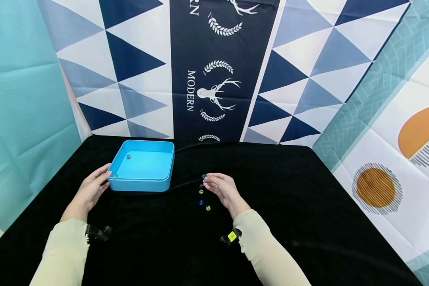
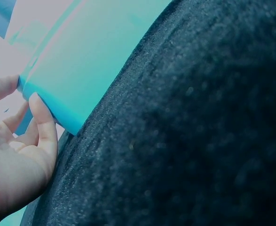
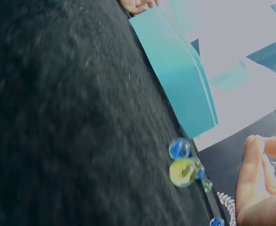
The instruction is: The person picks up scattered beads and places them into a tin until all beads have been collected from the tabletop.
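Black cloth table (image 1: 307, 206), teal wall sheet (image 1: 21, 99) at left, navy triangle-and-deer backdrop (image 1: 218, 71), sun-print sheet (image 1: 397, 151) at right

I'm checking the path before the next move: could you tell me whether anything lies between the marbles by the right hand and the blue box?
Nothing visible does. The marbles lie beside the right hand on bare black cloth, right of the blue box; only its wall rises between.

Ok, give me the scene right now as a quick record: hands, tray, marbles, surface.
left hand: rests against the near left corner of the shallow square blue plastic tray, fingers on its wall
right hand: hovers by the row of small glass marbles; whether it pinches the farthest one I cannot tell
marbles in tray: two, one by the far wall, one in the near left corner
marbles on cloth: about five, blue and yellow-green
surface: black cloth table
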The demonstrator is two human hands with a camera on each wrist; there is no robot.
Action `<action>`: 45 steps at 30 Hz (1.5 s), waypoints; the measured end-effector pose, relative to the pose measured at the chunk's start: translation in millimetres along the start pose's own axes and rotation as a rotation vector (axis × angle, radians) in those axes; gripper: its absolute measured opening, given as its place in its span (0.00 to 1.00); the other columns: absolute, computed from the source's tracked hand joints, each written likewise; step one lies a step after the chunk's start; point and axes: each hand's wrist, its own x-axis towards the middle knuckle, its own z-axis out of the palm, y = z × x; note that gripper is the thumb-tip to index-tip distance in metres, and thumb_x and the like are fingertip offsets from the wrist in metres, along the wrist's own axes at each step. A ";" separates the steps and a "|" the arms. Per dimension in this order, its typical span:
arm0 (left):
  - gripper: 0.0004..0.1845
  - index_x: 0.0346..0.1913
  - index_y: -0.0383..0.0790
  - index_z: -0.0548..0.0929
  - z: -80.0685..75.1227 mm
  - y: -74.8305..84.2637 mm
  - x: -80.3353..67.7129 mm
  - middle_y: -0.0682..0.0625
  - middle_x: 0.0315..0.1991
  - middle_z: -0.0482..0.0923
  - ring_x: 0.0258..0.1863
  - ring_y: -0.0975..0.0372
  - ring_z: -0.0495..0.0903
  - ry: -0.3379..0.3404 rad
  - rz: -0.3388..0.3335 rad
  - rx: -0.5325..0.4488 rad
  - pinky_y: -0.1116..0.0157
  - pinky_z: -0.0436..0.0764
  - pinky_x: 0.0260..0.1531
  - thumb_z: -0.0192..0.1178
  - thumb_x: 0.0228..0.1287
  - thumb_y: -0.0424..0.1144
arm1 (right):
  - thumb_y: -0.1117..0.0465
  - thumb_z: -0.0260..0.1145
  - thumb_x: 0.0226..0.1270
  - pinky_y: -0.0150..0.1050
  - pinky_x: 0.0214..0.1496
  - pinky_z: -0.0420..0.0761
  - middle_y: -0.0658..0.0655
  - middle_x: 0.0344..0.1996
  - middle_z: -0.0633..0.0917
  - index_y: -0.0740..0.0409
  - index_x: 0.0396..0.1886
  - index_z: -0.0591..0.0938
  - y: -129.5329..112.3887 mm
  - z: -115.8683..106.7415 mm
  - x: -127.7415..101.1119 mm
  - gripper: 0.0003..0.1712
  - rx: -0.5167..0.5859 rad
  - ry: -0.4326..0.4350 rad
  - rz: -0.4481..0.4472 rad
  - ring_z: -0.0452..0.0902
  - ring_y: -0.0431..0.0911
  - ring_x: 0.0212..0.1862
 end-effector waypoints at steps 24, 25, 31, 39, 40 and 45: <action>0.38 0.72 0.44 0.56 -0.1 1.0 -0.5 0.48 0.72 0.50 0.46 0.71 0.67 0.000 -0.007 -0.018 0.79 0.71 0.39 0.58 0.63 0.51 | 0.76 0.62 0.58 0.32 0.33 0.80 0.58 0.27 0.84 0.71 0.40 0.79 13.3 31.9 -3.5 0.09 0.006 -0.050 0.009 0.81 0.42 0.27; 0.38 0.72 0.43 0.56 -0.2 1.2 -0.5 0.48 0.72 0.50 0.46 0.71 0.67 -0.001 -0.005 -0.019 0.79 0.71 0.39 0.58 0.64 0.51 | 0.76 0.62 0.58 0.32 0.34 0.80 0.58 0.27 0.84 0.71 0.40 0.79 13.5 34.0 -3.6 0.09 0.004 -0.051 0.009 0.81 0.42 0.27; 0.37 0.72 0.44 0.56 -0.4 2.6 -0.8 0.48 0.72 0.50 0.46 0.71 0.67 -0.008 -0.004 -0.026 0.79 0.71 0.39 0.58 0.64 0.50 | 0.76 0.63 0.57 0.33 0.35 0.80 0.57 0.26 0.83 0.74 0.43 0.78 15.2 46.4 -2.9 0.12 -0.004 -0.072 0.006 0.80 0.41 0.27; 0.37 0.72 0.44 0.56 0.8 3.6 -0.4 0.49 0.71 0.50 0.46 0.72 0.67 -0.014 -0.010 -0.032 0.79 0.71 0.39 0.58 0.64 0.50 | 0.76 0.63 0.57 0.32 0.35 0.80 0.64 0.33 0.84 0.76 0.47 0.77 20.1 64.1 -0.1 0.16 0.000 -0.084 0.013 0.80 0.41 0.27; 0.38 0.72 0.44 0.55 0.7 3.6 -0.3 0.49 0.71 0.50 0.46 0.72 0.67 -0.013 -0.012 -0.033 0.79 0.71 0.39 0.58 0.64 0.50 | 0.76 0.63 0.57 0.32 0.35 0.80 0.64 0.33 0.84 0.76 0.47 0.77 20.6 66.4 0.4 0.16 0.001 -0.085 0.014 0.80 0.41 0.27; 0.38 0.72 0.44 0.55 -0.6 2.0 -0.6 0.49 0.71 0.50 0.45 0.72 0.67 -0.012 -0.016 -0.032 0.80 0.71 0.39 0.58 0.64 0.50 | 0.77 0.64 0.56 0.33 0.35 0.80 0.59 0.28 0.84 0.76 0.45 0.78 22.4 77.9 2.4 0.15 0.008 -0.091 0.020 0.80 0.41 0.26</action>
